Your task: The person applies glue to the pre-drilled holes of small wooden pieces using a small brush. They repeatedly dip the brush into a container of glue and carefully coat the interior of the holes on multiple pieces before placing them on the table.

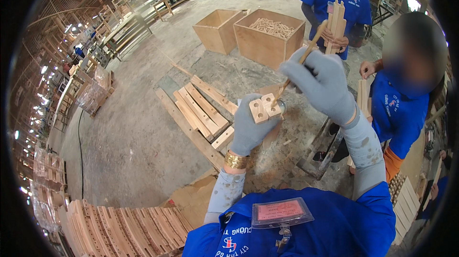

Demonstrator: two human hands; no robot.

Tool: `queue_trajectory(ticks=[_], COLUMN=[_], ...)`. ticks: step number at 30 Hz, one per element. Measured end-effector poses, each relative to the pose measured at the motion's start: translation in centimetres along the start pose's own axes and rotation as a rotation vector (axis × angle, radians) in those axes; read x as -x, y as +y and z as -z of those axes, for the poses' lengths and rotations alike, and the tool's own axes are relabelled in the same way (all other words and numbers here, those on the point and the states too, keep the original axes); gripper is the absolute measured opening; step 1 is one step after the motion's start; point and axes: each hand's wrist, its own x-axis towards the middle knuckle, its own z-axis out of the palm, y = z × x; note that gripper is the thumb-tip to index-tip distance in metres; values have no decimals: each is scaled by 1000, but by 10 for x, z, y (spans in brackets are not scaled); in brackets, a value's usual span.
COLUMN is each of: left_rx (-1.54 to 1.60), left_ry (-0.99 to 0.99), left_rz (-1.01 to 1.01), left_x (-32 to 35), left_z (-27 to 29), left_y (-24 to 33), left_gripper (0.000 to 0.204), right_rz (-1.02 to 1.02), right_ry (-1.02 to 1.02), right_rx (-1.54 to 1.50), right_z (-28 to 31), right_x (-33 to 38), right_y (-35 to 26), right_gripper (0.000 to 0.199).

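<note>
My left hand [252,131], in a grey glove, is closed around two light wooden pieces [259,111] held side by side. Their end faces point up, with round drilled holes in them. My right hand [324,81], also gloved, grips a thin yellowish-brown stick [307,52]. The stick slants down to the left, and its lower tip meets the right-hand wooden piece near a hole. I cannot tell whether the tip is inside that hole. Behind the pieces, a round rim is mostly hidden.
Wooden strips [203,113] lie on the floor beyond my left hand. A plywood bin [267,44] holds many short dowels, beside another bin [210,29]. Drilled wooden parts [126,228] are stacked at lower left. Two co-workers in blue stand at right, one holding wooden pieces [336,27].
</note>
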Motion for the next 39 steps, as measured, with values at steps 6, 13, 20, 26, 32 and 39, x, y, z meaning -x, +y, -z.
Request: queue_trajectory(ticks=[6,13,20,26,32,39], left_rx=[-22,-14,-20,-102,-32,34], left_ry=[-16,-17,-4,-5,-11,21], left_rz=[4,5,16,-33,3,53], left_x=[0,-2,-2,-3,-3,-1], left_z=[0,0,0,0,1,7], left_y=[-1,0,-2,0,3,3], left_gripper=[52,51,53,53,54,54], right_rz=[88,165,205,175,-19,-189], right_ry=[5,-230,-236,-186,41,89], right_rx=[72,58,109,129,-34,-12], right_z=[-6,-17,-16,-13,1,-1], right_x=[-8,-16,-20,-17,-20,-19], right_y=[17,20,16,13,8,43], right_gripper=[29,32,34,30,24,26])
